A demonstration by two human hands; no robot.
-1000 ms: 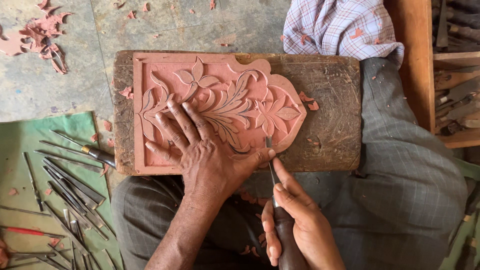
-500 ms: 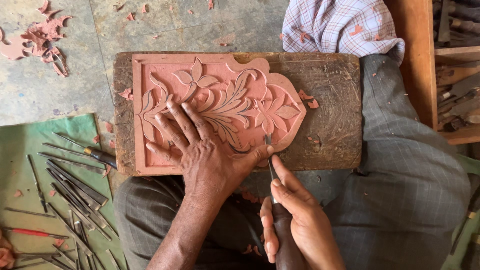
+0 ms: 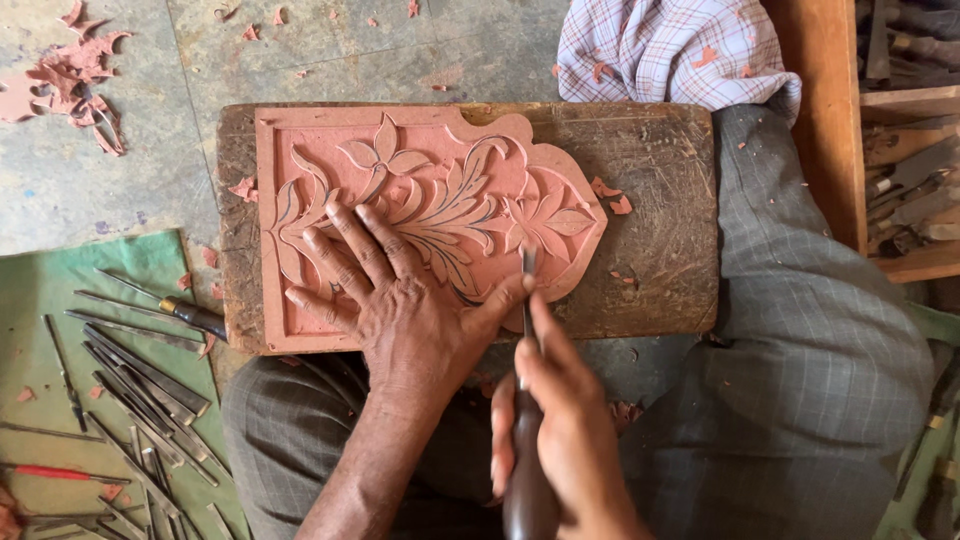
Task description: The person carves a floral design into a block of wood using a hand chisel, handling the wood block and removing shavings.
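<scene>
Head view: my right hand (image 3: 560,420) grips the chisel (image 3: 527,300), left hand (image 3: 400,300) flat on the panel (image 3: 440,150); a slip could nick my thumb.

Matt terracotta panel (image 3: 420,200), rough wooden board (image 3: 660,210)

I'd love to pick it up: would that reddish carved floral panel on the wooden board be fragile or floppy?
The reddish carved floral panel looks stiff: it lies flat under the left hand. Probably brittle, judging by the reddish chips beside it. Its pointed thin edge seems likeliest to snap.
</scene>
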